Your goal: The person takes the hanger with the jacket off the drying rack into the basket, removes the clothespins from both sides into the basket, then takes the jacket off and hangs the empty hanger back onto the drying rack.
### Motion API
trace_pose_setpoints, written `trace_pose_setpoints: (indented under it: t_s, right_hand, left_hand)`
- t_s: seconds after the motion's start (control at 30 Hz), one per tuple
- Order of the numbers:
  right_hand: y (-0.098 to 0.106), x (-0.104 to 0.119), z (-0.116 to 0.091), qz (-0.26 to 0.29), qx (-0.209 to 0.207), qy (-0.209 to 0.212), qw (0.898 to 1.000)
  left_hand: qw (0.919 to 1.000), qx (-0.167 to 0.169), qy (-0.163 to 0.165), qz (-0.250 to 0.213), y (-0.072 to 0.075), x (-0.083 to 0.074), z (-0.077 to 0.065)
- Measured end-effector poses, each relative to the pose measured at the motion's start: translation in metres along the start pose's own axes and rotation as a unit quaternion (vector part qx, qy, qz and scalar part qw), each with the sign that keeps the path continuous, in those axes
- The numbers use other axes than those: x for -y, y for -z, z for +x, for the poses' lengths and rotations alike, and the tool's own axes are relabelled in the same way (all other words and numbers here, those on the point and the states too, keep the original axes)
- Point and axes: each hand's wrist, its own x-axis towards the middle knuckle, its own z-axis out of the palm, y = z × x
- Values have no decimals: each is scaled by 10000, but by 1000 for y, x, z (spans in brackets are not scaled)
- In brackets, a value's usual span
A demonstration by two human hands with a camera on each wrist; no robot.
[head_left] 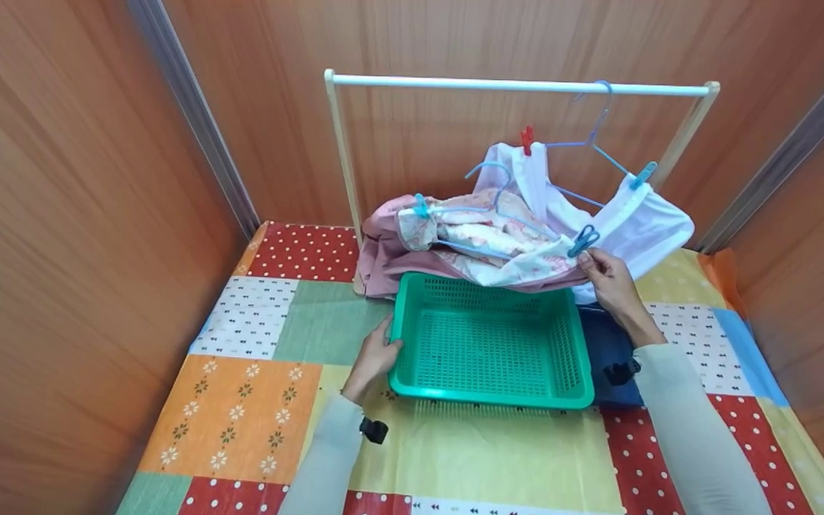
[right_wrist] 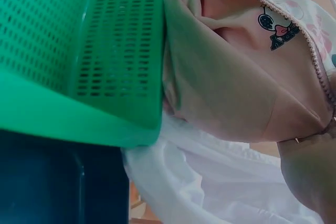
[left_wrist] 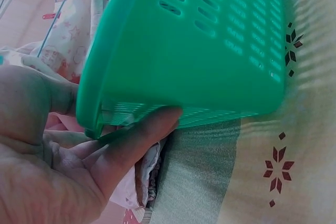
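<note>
My left hand grips the left rim of an empty green plastic basket; in the left wrist view its fingers lie under the rim. With my right hand I pinch the edge of a pink garment with floral lining, beside a dark blue clothespin. A light blue hanger lies on this garment, and a turquoise clothespin clips its left end. The right wrist view shows the garment's pink cloth and zipper hanging beside the basket.
A rack with a white bar stands behind. From it a purple-blue hanger carries a white garment held by red and teal clothespins. A dark blue bin lies partly under the basket. Wooden panels enclose the patchwork-covered table.
</note>
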Motion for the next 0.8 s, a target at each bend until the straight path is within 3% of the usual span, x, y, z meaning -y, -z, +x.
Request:
trace_pose_setpoints:
  t_s: [0.5, 0.8]
  right_hand:
    - [2, -17, -24, -559, 693, -80, 9960]
    - [5, -26, -28, -575, 1030, -180, 9929]
  left_hand:
    - [10000, 54, 67, 11, 0, 4, -1]
    - [9997, -76, 150, 183, -2, 0, -1]
